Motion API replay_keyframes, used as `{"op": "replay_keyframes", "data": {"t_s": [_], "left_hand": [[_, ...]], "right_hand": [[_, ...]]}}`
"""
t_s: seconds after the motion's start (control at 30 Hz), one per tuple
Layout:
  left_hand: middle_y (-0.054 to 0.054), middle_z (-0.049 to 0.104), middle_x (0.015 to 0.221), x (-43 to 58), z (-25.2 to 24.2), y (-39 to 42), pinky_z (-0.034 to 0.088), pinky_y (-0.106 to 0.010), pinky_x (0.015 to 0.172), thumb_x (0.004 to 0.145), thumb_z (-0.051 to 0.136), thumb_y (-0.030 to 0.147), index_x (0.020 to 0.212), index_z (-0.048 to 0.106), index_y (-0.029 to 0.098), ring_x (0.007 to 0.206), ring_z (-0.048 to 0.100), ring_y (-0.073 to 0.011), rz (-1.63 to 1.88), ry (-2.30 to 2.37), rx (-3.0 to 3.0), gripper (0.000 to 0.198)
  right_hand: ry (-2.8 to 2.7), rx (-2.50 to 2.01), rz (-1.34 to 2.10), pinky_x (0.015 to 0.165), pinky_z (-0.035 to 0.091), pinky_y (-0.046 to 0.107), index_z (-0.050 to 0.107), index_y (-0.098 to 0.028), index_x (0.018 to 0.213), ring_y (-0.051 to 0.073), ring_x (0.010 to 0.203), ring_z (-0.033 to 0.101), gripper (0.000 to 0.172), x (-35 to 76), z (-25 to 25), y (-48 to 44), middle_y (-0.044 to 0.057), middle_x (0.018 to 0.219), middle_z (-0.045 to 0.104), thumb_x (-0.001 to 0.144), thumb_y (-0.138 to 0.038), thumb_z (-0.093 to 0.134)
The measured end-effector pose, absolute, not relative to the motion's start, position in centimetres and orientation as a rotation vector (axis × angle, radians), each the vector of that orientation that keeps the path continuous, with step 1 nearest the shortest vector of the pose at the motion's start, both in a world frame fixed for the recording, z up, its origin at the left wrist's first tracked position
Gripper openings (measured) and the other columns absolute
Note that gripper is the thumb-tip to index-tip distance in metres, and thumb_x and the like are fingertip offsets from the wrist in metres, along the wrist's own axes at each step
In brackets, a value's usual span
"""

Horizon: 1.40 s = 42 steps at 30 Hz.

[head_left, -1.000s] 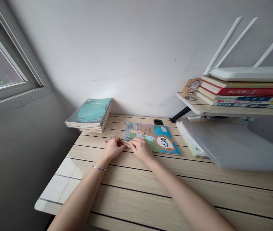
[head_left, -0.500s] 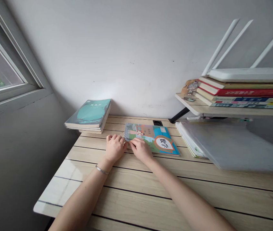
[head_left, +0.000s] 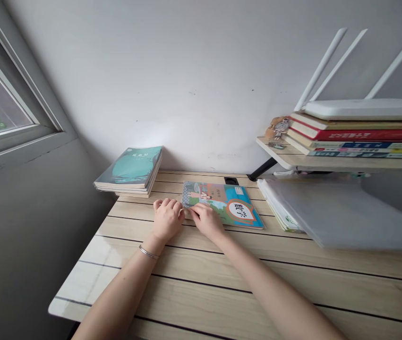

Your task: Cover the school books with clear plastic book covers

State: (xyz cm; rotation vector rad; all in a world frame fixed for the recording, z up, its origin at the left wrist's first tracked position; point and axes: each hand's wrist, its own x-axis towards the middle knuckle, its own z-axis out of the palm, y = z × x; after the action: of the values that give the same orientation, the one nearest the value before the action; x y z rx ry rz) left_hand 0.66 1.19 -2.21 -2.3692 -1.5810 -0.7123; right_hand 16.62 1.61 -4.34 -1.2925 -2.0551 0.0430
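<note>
A colourful textbook [head_left: 222, 200] in a glossy cover lies flat on the wooden table, its printed title turned sideways. My right hand [head_left: 208, 219] rests over its near left corner, thumb and fingers pinched at the cover's edge. Just left of that corner is my left hand [head_left: 167, 218], fingers curled under and closed; whatever they grip is hidden. The two hands nearly meet at the corner, where a thin clear edge seems to catch the light. A silver bangle [head_left: 149, 251] circles my left wrist.
Teal-covered books [head_left: 133, 165] are stacked at the back left. On the right, a raised shelf [head_left: 303, 162] bears several books [head_left: 360, 136] and a white router [head_left: 356, 109]. Beneath it, a translucent folder [head_left: 349, 217] juts over the table [head_left: 215, 278]. A window [head_left: 2, 89] is at left.
The view has shifted very slightly. My left hand has drawn a touch left of the book's corner; my right hand keeps its pinch there, and the book lies as before.
</note>
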Motion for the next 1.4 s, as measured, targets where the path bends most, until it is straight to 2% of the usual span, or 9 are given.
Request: {"op": "replay_keyframes", "data": {"t_s": [0.13,0.53,0.67,0.8,0.9,0.97,1.13,1.3,1.4], "left_hand": [[-0.006,0.065,0.084,0.8,-2.4,1.4,0.024,-0.041,0.086,0.088,0.044,0.025,0.08,0.063,0.023,0.089,0.053,-0.0225,-0.731,-1.548,-2.399,0.021],[-0.004,0.061,0.077,0.3,-2.5,1.9,0.027,-0.039,0.086,0.083,0.049,0.017,0.075,0.056,0.019,0.08,0.054,-0.0189,-0.741,-1.373,-2.253,0.011],[-0.004,0.062,0.082,-0.4,-2.0,1.8,0.027,-0.039,0.086,0.081,0.052,0.017,0.083,0.056,0.019,0.082,0.055,-0.019,-0.792,-1.444,-2.291,0.005],[-0.004,0.064,0.094,-0.2,-2.1,1.8,0.028,-0.038,0.083,0.082,0.059,0.024,0.1,0.056,0.021,0.089,0.056,-0.0196,-0.745,-1.381,-2.436,0.019],[-0.003,0.066,0.088,0.0,-2.5,2.2,0.027,-0.039,0.082,0.086,0.056,0.024,0.091,0.06,0.022,0.086,0.057,-0.0183,-0.706,-1.318,-2.482,0.007],[-0.002,0.066,0.084,0.0,-2.7,2.4,0.027,-0.039,0.083,0.088,0.053,0.023,0.084,0.062,0.022,0.084,0.057,-0.0174,-0.717,-1.294,-2.499,0.009],[-0.002,0.068,0.084,-0.2,-3.1,2.8,0.026,-0.038,0.083,0.088,0.054,0.022,0.082,0.064,0.022,0.084,0.057,-0.0164,-0.806,-1.297,-2.535,0.012],[0.0,0.068,0.08,-1.1,-2.8,2.7,0.026,-0.036,0.08,0.085,0.057,0.021,0.077,0.063,0.021,0.081,0.058,-0.0156,-0.938,-1.543,-2.433,0.01],[0.001,0.068,0.079,-2.1,-2.4,2.4,0.026,-0.034,0.079,0.085,0.057,0.019,0.074,0.064,0.021,0.08,0.059,-0.0143,-0.871,-1.537,-2.535,0.013]], "right_hand": [[-2.059,-1.294,0.048,0.071,0.041,0.024,0.067,-0.019,0.079,0.015,0.077,0.058,0.021,16.6,-4.4,1.7,0.003,0.077,0.064,0.089,-0.02,0.048],[-2.083,-1.3,0.004,0.069,0.039,0.024,0.067,-0.019,0.077,0.016,0.076,0.056,0.023,16.6,-4.2,1.5,0.004,0.076,0.063,0.09,-0.021,0.048],[-2.072,-1.295,0.013,0.07,0.04,0.024,0.068,-0.02,0.08,0.016,0.078,0.057,0.021,16.6,-4.6,1.6,0.004,0.078,0.064,0.089,-0.021,0.049],[-2.099,-1.294,-0.024,0.07,0.04,0.025,0.068,-0.02,0.078,0.016,0.077,0.057,0.023,16.6,-4.5,1.5,0.004,0.076,0.063,0.09,-0.022,0.049],[-2.138,-1.281,-0.08,0.07,0.04,0.026,0.068,-0.02,0.078,0.016,0.078,0.056,0.024,16.6,-4.3,1.4,0.004,0.077,0.063,0.091,-0.021,0.047],[-2.16,-1.273,-0.125,0.07,0.04,0.026,0.068,-0.02,0.079,0.017,0.079,0.056,0.024,16.5,-4.2,1.2,0.005,0.077,0.064,0.091,-0.02,0.047],[-2.222,-1.254,-0.222,0.07,0.041,0.028,0.067,-0.019,0.081,0.019,0.08,0.056,0.019,16.4,-4.0,1.0,0.006,0.078,0.064,0.089,-0.026,0.051],[-2.161,-1.28,-0.129,0.068,0.042,0.026,0.069,-0.022,0.081,0.017,0.078,0.058,0.017,16.4,-4.3,1.4,0.004,0.076,0.066,0.088,-0.023,0.053],[-2.098,-1.258,-0.029,0.07,0.043,0.025,0.07,-0.022,0.083,0.016,0.079,0.059,0.016,16.4,-4.5,1.7,0.003,0.077,0.067,0.087,-0.024,0.055]]}}
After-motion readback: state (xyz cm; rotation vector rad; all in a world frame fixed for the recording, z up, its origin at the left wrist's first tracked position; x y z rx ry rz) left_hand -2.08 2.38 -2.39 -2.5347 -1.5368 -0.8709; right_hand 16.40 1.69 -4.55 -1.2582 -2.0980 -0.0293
